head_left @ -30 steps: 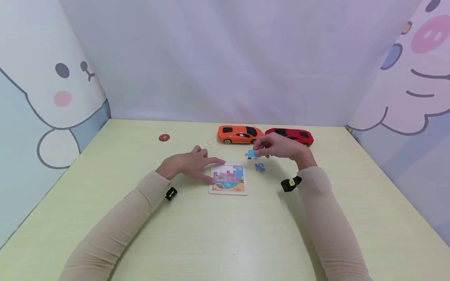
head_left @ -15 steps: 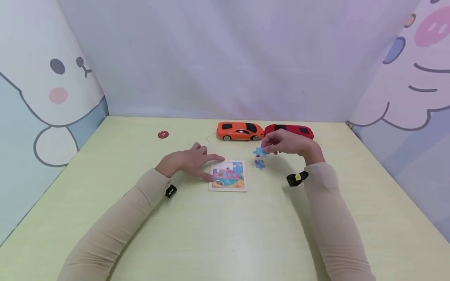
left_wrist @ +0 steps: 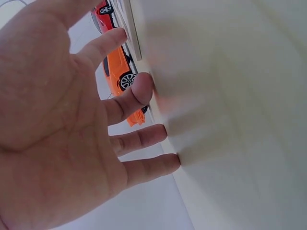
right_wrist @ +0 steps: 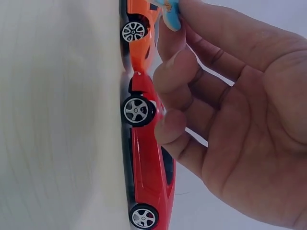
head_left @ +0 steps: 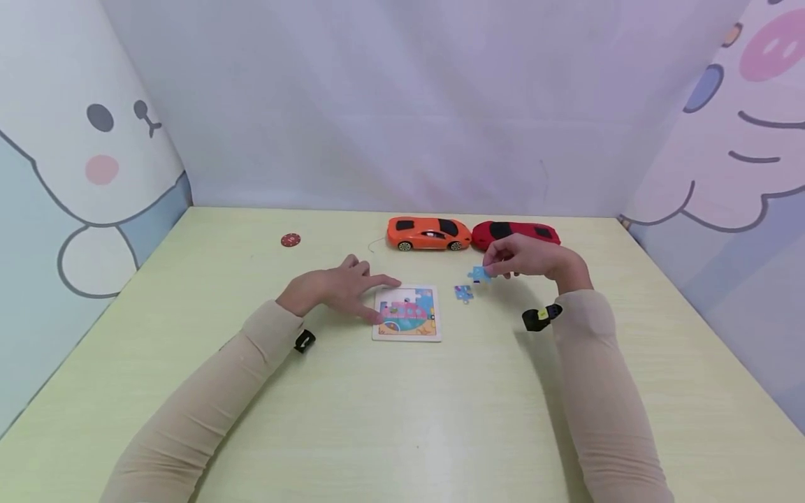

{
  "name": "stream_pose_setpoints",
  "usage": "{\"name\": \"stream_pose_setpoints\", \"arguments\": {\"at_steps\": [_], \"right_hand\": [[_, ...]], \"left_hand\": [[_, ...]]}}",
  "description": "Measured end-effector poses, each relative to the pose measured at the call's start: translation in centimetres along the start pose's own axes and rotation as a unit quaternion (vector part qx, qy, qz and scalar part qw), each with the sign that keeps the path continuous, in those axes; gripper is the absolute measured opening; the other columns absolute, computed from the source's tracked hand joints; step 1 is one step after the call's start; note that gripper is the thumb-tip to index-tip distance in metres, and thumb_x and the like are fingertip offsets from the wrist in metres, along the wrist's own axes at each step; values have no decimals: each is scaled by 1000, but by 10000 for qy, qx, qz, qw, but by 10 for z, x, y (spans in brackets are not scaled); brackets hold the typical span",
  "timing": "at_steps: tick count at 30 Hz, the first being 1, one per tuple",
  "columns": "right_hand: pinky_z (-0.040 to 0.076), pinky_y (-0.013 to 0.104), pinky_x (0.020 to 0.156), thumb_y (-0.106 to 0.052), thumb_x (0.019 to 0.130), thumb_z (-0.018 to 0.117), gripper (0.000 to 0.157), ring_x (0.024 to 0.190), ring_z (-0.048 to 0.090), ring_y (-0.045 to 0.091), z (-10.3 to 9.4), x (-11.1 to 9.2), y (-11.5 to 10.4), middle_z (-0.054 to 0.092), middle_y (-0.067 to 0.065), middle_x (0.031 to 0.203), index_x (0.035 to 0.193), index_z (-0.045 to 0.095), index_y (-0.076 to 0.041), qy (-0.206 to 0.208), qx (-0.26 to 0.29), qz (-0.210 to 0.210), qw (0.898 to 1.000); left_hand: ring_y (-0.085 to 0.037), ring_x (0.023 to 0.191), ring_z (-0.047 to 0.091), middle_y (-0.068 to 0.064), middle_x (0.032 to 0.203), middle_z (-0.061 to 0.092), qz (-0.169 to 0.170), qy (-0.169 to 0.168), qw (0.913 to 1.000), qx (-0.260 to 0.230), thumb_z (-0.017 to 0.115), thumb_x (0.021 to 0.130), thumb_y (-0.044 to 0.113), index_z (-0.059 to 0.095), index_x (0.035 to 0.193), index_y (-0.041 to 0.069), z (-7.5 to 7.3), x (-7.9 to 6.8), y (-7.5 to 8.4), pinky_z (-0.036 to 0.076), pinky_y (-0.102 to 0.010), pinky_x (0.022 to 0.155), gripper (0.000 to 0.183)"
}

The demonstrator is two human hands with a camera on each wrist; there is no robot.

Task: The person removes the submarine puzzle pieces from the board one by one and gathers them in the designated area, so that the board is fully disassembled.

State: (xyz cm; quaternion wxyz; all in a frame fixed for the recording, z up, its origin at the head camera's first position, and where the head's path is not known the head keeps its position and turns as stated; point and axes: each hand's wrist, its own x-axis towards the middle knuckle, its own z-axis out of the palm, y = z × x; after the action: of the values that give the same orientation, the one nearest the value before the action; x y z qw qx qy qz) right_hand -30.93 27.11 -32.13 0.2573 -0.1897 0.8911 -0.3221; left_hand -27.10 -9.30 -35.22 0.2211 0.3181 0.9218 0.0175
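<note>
A small white-framed jigsaw puzzle [head_left: 407, 338] lies flat on the table, its upper left part showing bare white. My left hand [head_left: 342, 288] rests at the frame's left side, thumb and index finger extended along it; in the left wrist view the fingers [left_wrist: 144, 136] are spread and touch the tabletop. Between thumb and index finger, my right hand [head_left: 528, 257] pinches a light blue puzzle piece [head_left: 478, 274] above the table. In the right wrist view only a corner of that piece [right_wrist: 171, 17] shows. Another blue puzzle piece [head_left: 463, 293] lies right of the frame.
An orange toy car [head_left: 428, 234] and a red toy car [head_left: 503, 234] stand end to end behind the puzzle, the red one partly behind my right hand. A red round chip [head_left: 291, 240] lies at the back left. A pale curtain [head_left: 402, 105] hangs behind the table.
My right hand has moved to the right with the pinched puzzle piece, away from the frame and past the loose piece. The left hand has stayed at the frame. The head view has shifted slightly.
</note>
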Motion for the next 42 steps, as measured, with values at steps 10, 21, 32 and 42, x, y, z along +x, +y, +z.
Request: {"name": "stream_pose_setpoints", "arguments": {"at_steps": [10, 21, 32, 42], "right_hand": [[44, 35, 71, -19, 96, 69, 17, 83, 52, 26, 1, 0, 4, 58, 11, 93, 104, 63, -5, -172, -166, 87, 9997], [33, 27, 56, -21, 97, 68, 17, 73, 45, 21, 1, -2, 12, 56, 9, 100, 108, 63, -9, -306, -250, 490, 9980], [30, 26, 52, -20, 97, 67, 13, 57, 35, 15, 0, 0, 22, 53, 6, 90, 105, 66, -9, -335, -337, 514, 9975], [30, 25, 53, -25, 97, 67, 17, 56, 34, 15, 3, 2, 27, 51, 5, 85, 106, 65, -11, -488, -343, 807, 9949]], "left_hand": [[-34, 123, 31, -13, 128, 45, 16, -4, 10000, -53, 65, 90, 60, 31, 156, 36, -1, -3, 1, 41, -50, 94, 78], [-34, 122, 32, -13, 126, 45, 69, -4, 10000, -66, 64, 89, 62, 32, 156, 35, 0, 0, 0, 41, -50, 94, 79], [-33, 121, 32, -12, 124, 45, 116, 42, 9999, -54, 64, 89, 61, 32, 156, 35, 0, 1, -1, 41, -49, 93, 79], [-34, 122, 32, -12, 126, 45, 82, 10, 9999, -136, 65, 89, 61, 32, 156, 36, 0, -2, 0, 42, -52, 93, 79]]}}
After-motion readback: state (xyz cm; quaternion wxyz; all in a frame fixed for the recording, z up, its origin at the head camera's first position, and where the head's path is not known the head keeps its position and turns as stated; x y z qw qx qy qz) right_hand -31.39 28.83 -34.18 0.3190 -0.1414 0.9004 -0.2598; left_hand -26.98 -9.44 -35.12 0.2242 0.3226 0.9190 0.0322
